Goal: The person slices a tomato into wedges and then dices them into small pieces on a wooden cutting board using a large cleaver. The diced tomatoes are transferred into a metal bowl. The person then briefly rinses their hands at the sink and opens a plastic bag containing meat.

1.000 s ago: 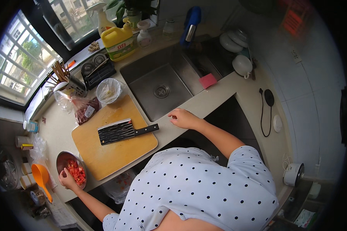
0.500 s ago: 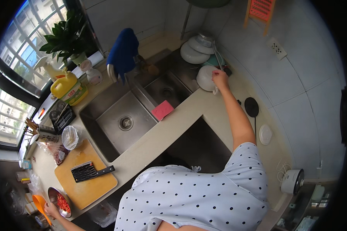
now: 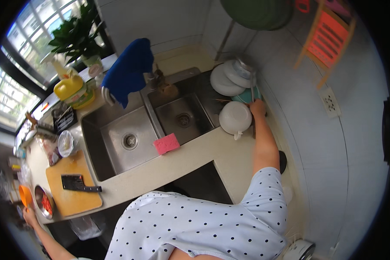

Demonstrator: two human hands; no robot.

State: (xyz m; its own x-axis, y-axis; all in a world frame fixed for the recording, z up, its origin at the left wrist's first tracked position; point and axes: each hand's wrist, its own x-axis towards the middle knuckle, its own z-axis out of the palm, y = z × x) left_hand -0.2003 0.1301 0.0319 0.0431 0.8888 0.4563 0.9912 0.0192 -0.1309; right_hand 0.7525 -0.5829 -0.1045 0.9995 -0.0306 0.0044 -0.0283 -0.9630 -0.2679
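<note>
At the far left, my left hand [image 3: 29,216] is closed around the handle of an orange scoop [image 3: 25,195]. Beside it stands a steel bowl [image 3: 39,193] with chopped red pieces in it. My right hand [image 3: 258,108] reaches to the back right, fingers curled next to an upturned white bowl [image 3: 235,116]. A long grey handle [image 3: 253,81] runs down to this hand; what the fingers grip is hidden. Stacked white dishes [image 3: 225,82] and a teal dish [image 3: 249,94] lie just beyond.
A cleaver [image 3: 76,183] lies on a yellow cutting board [image 3: 58,167]. A pink sponge [image 3: 166,144] sits at the front rim of the double sink [image 3: 104,171]. A blue cloth [image 3: 130,69] hangs by the faucet. A yellow jug [image 3: 71,92] stands by the window.
My view has shifted to the right. The right hand has moved from over the white bowl to its far right side. My left hand still holds the orange scoop beside the steel bowl.
</note>
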